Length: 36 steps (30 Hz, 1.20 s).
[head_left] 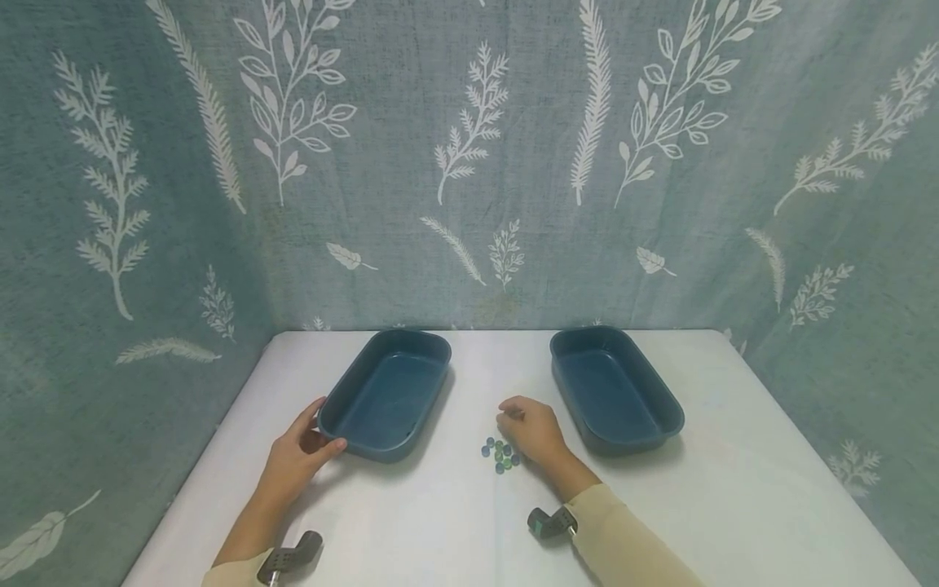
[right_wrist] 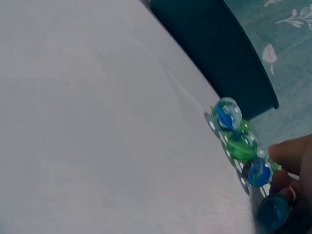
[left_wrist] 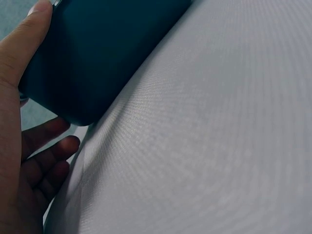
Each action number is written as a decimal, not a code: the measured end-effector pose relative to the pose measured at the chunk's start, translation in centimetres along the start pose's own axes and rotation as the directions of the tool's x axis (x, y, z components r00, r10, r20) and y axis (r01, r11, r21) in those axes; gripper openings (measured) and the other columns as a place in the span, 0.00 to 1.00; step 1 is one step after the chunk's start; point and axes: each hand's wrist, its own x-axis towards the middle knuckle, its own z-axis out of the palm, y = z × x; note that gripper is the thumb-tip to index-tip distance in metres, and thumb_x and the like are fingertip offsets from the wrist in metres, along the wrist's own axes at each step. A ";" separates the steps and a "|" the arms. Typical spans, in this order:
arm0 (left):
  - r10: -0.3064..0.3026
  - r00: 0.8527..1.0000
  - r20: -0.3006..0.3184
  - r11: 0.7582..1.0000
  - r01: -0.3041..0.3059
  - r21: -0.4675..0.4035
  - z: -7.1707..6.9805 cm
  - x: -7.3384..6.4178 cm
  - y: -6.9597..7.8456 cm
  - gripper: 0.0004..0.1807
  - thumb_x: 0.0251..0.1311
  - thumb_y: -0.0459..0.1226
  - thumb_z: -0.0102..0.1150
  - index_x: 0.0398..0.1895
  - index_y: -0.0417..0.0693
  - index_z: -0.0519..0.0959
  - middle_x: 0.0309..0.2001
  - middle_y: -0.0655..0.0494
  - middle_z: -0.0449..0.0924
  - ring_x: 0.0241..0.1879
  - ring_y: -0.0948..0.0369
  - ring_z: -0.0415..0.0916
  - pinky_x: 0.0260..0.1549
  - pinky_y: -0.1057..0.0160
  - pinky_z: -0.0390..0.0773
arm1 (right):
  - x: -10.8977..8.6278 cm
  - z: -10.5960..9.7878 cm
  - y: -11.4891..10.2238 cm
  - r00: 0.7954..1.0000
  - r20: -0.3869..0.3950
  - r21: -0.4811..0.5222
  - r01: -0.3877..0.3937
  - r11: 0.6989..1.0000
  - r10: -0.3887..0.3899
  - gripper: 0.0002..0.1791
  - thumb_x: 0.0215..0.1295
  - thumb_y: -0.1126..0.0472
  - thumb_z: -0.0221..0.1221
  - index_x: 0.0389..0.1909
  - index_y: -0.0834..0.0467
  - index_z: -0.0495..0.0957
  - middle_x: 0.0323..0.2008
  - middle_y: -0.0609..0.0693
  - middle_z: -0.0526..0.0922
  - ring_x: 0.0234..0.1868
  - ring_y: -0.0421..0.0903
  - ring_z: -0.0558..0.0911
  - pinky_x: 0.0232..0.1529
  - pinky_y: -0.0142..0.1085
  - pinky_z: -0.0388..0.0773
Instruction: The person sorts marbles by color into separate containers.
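My left hand (head_left: 289, 461) holds the near left corner of a dark blue rectangular tray (head_left: 350, 447). Its thumb (left_wrist: 39, 22) lies against the tray wall in the left wrist view, while the other fingers bend below the corner. Several glass marbles (head_left: 500, 456), clear with blue or green swirls, lie clustered on the white cloth between two trays. Just beyond and to the right of them is my right hand (head_left: 534, 428), fingers bent. In the right wrist view its fingertips are beside the marbles (right_wrist: 242, 146); whether one is pinched between them cannot be told.
A second dark blue tray (head_left: 638, 444) stands to the right of my right hand. White cloth (head_left: 425, 522) covers the table. A grey-green curtain (head_left: 403, 253) with white leaf prints hangs behind the table and along both sides.
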 end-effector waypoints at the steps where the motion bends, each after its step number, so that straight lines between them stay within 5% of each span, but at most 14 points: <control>1: 0.002 1.000 -0.001 1.000 -0.002 -0.001 0.0 0.0 0.1 0.47 0.57 0.51 0.68 0.75 0.51 0.56 0.57 0.37 0.74 0.48 0.46 0.77 0.49 0.40 0.71 | 0.2 0.0 0.0 1.000 0.004 0.015 -0.013 1.000 0.013 0.08 0.62 0.55 0.64 0.41 0.51 0.83 0.42 0.46 0.85 0.42 0.46 0.82 0.47 0.47 0.76; 14: 0.003 1.000 0.018 1.000 -0.003 -0.017 -0.1 0.0 0.1 0.47 0.57 0.52 0.68 0.76 0.51 0.55 0.58 0.36 0.73 0.49 0.46 0.77 0.48 0.40 0.71 | 0.7 -1.1 -0.9 0.998 0.054 0.105 -0.020 0.994 0.014 0.17 0.72 0.50 0.54 0.50 0.57 0.81 0.52 0.52 0.81 0.57 0.53 0.77 0.58 0.50 0.70; 24: -0.009 1.000 0.015 1.000 0.009 -0.011 -0.1 -0.1 0.0 0.48 0.56 0.54 0.67 0.76 0.52 0.55 0.58 0.36 0.72 0.49 0.46 0.76 0.48 0.41 0.72 | 0.8 -1.1 -2.1 1.000 0.029 0.133 0.003 0.991 -0.007 0.17 0.69 0.45 0.57 0.45 0.52 0.82 0.43 0.46 0.83 0.40 0.44 0.78 0.45 0.44 0.75; 36: -0.014 1.000 0.021 1.000 0.014 -0.014 -0.2 -0.1 0.0 0.48 0.56 0.54 0.67 0.76 0.52 0.55 0.58 0.37 0.73 0.49 0.48 0.76 0.48 0.42 0.72 | 2.5 -1.1 -3.7 0.999 0.040 0.174 0.023 0.984 -0.030 0.12 0.64 0.52 0.64 0.44 0.53 0.81 0.38 0.40 0.80 0.34 0.45 0.76 0.36 0.40 0.75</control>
